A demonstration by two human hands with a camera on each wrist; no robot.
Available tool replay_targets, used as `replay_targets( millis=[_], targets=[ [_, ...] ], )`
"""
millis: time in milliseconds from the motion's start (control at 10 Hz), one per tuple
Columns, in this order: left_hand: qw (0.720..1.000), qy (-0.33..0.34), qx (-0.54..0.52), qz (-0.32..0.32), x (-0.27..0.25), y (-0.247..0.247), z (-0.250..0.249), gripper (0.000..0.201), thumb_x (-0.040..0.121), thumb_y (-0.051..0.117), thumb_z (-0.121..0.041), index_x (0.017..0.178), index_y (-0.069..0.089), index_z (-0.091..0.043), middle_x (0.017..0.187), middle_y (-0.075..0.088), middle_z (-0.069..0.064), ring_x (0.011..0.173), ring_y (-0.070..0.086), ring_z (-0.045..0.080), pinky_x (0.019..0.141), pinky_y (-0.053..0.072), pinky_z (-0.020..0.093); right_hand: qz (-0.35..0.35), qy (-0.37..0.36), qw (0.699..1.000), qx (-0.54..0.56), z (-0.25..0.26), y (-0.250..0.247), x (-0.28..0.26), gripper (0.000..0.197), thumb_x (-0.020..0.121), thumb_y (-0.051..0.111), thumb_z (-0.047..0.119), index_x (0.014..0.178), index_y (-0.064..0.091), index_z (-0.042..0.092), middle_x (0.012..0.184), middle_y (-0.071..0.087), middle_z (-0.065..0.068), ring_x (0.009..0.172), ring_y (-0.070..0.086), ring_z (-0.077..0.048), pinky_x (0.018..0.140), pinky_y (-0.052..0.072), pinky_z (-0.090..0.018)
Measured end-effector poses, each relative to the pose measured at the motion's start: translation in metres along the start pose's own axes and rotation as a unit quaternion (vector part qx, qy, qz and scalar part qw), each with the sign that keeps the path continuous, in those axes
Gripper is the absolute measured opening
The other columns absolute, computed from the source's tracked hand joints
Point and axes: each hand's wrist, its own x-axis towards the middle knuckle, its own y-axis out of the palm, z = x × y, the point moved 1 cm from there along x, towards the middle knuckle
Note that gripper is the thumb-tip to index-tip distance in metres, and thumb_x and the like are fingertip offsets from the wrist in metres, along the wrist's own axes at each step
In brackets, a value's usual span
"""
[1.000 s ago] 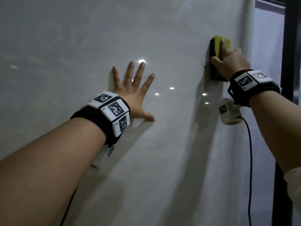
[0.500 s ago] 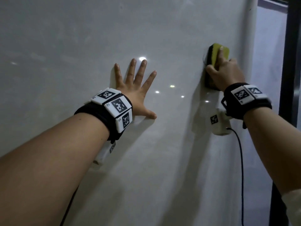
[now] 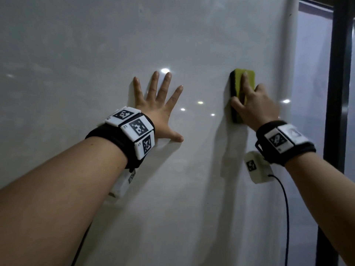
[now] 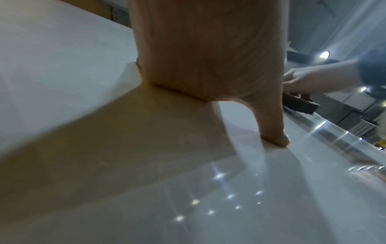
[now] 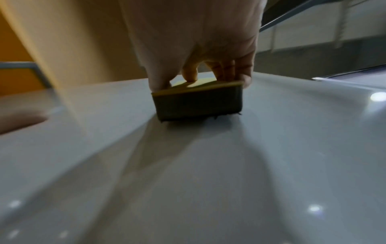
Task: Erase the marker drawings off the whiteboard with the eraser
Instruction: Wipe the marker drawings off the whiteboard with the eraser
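Observation:
The whiteboard (image 3: 96, 45) fills the head view, and I see no marker lines on it. My right hand (image 3: 253, 106) grips the yellow-backed eraser (image 3: 238, 81) with its dark felt flat against the board, near the board's right edge. In the right wrist view the eraser (image 5: 198, 104) sits under my fingers (image 5: 190, 72), thumb on one side. My left hand (image 3: 159, 110) lies flat on the board with fingers spread, left of the eraser. The left wrist view shows my left hand (image 4: 208, 66) pressed on the whiteboard (image 4: 62, 57), thumb out.
A white rounded frame post (image 3: 288, 73) runs down the board's right edge. Beyond it stands a dark vertical bar (image 3: 336, 93) with a pale panel behind. A black cable (image 3: 286, 208) hangs from the right wrist camera. Ceiling lights reflect as bright spots (image 3: 199, 102) on the board.
My right hand has slid the eraser down and to the left over the board. A short dark mark left of the eraser one second ago is gone. My left hand stays flat in place.

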Motion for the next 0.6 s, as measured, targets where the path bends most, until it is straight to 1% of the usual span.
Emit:
replay_targets(
  millis=[100, 200, 300, 400, 500, 600],
  targets=[
    [1.000, 0.003, -0.001, 0.000, -0.001, -0.001, -0.001, 0.127, 0.063, 0.048, -0.085, 0.140, -0.033, -0.026, 0.144, -0.044, 0.011, 0.133, -0.038, 0.035, 0.100, -0.019, 0.066, -0.003, 0.029, 0.999, -0.027, -0.021, 0.002, -0.007, 0.068, 0.093, 0.045, 0.044, 0.150, 0.012, 0.031, 0.127, 0.040, -0.021, 0.112, 0.048, -0.041, 0.088, 0.042, -0.044],
    [1.000, 0.004, -0.003, -0.002, -0.001, -0.001, 0.000, 0.127, 0.062, 0.048, -0.085, 0.141, -0.033, -0.026, 0.145, -0.043, 0.011, 0.133, -0.038, 0.035, 0.100, -0.019, 0.066, 0.010, 0.107, 0.994, 0.003, -0.033, -0.004, 0.003, 0.067, 0.093, 0.041, 0.044, 0.151, 0.010, 0.031, 0.128, 0.038, -0.022, 0.114, 0.047, -0.042, 0.092, 0.041, -0.047],
    [1.000, 0.005, -0.004, -0.001, -0.001, 0.000, 0.000, 0.127, 0.063, 0.048, -0.085, 0.141, -0.033, -0.026, 0.145, -0.044, 0.011, 0.133, -0.038, 0.035, 0.100, -0.019, 0.066, 0.014, 0.094, 0.995, 0.027, -0.017, 0.002, -0.006, 0.068, 0.094, 0.042, 0.045, 0.151, 0.008, 0.029, 0.131, 0.038, -0.023, 0.114, 0.048, -0.041, 0.091, 0.041, -0.044],
    [1.000, 0.004, -0.002, -0.002, -0.002, 0.000, 0.000, 0.127, 0.063, 0.048, -0.085, 0.141, -0.033, -0.026, 0.145, -0.043, 0.011, 0.134, -0.037, 0.035, 0.100, -0.018, 0.066, 0.005, 0.025, 1.000, 0.003, -0.010, 0.013, -0.030, 0.069, 0.093, 0.045, 0.045, 0.151, 0.010, 0.029, 0.123, 0.042, -0.021, 0.107, 0.051, -0.039, 0.084, 0.043, -0.041],
    [1.000, 0.005, -0.006, -0.005, -0.003, 0.000, -0.001, 0.127, 0.063, 0.050, -0.084, 0.142, -0.031, -0.025, 0.146, -0.042, 0.011, 0.134, -0.037, 0.035, 0.100, -0.018, 0.066, 0.003, 0.054, 0.998, -0.019, -0.032, 0.015, -0.032, 0.068, 0.093, 0.044, 0.045, 0.150, 0.010, 0.032, 0.123, 0.042, -0.020, 0.111, 0.050, -0.038, 0.084, 0.043, -0.043],
    [1.000, 0.005, -0.006, -0.006, -0.003, 0.000, 0.000, 0.127, 0.063, 0.050, -0.084, 0.142, -0.031, -0.025, 0.146, -0.041, 0.011, 0.134, -0.036, 0.035, 0.101, -0.018, 0.066, 0.009, 0.151, 0.988, 0.021, -0.045, 0.007, -0.014, 0.068, 0.093, 0.041, 0.045, 0.151, 0.008, 0.031, 0.133, 0.037, -0.022, 0.119, 0.046, -0.040, 0.094, 0.039, -0.048]
  ],
)
